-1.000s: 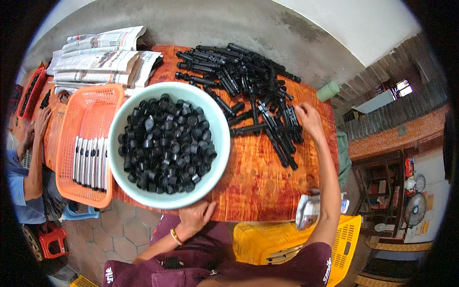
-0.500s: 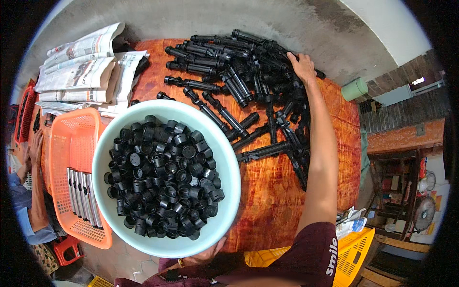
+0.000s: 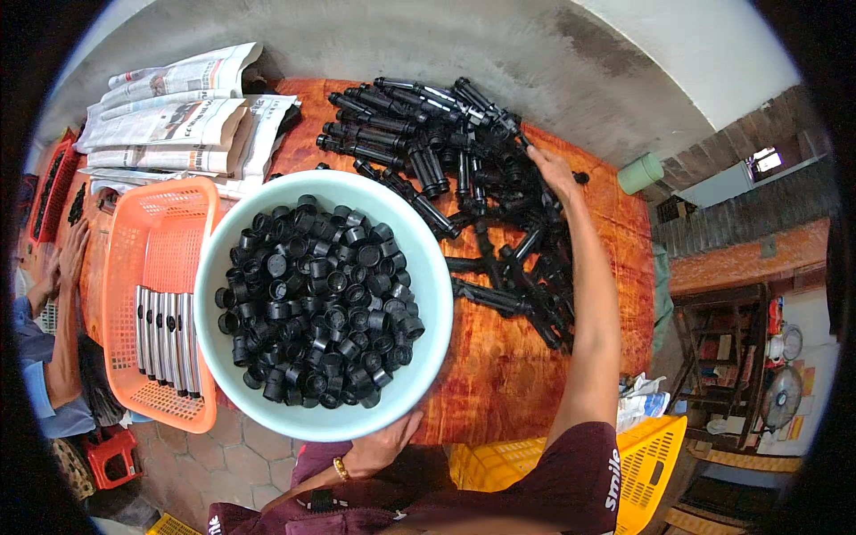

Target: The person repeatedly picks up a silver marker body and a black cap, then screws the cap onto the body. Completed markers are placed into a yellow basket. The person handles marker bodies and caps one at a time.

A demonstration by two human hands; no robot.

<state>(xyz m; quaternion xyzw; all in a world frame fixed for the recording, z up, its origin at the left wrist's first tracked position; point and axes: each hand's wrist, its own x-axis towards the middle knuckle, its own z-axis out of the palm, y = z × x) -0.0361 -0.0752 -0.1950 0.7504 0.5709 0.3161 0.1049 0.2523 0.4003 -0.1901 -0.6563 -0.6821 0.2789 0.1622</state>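
Observation:
My right hand (image 3: pixel 555 174) reaches over the far right side of a heap of black tube-like plastic parts (image 3: pixel 437 165). Its fingers are stretched out against the parts, and some fingertips are hidden among them. Close to my body, my left hand (image 3: pixel 382 448) lies at the near rim of a pale blue basin (image 3: pixel 434 352), with a gold-coloured bracelet on the wrist. The basin hides most of its fingers, so I cannot tell whether they grip the rim. Many short black plastic caps (image 3: pixel 316 303) fill the basin.
Left of the basin stands an orange basket (image 3: pixel 160 207) holding several silver tubes (image 3: pixel 168 343). Folded newspapers (image 3: pixel 169 125) lie behind it. Another person's hands (image 3: pixel 67 267) rest at the far left. A green cylinder (image 3: pixel 640 174) stands by the wall; a yellow crate (image 3: pixel 655 464) is at lower right.
My right hand has come nearer to me along the heap, and some parts have shifted with it. More of my left hand and wrist shows below the basin. The whole view has shifted.

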